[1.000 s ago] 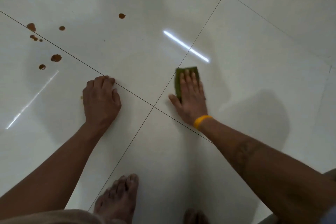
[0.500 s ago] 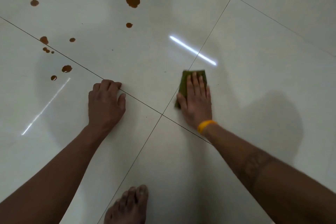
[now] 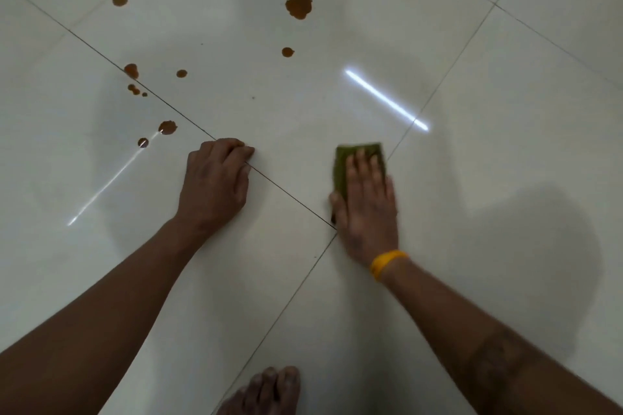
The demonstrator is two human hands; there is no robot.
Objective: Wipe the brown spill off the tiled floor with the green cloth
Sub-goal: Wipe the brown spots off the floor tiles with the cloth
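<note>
A folded green cloth lies flat on the white tiled floor, pressed down under my right hand, whose fingers are spread over it; a yellow band circles that wrist. My left hand rests on the floor to the left, fingers curled under, holding nothing. Brown spill marks dot the floor further away: a large blot, a small drop below it, and several drops at the left, among them one just ahead of my left hand.
Dark grout lines cross near my right hand's thumb. My bare foot shows at the bottom edge. Bright light streaks reflect off the glossy tiles.
The view has shifted so the spill marks sit lower and nearer. My right hand with the cloth has slid slightly left toward the grout crossing. The left hand stays planted.
</note>
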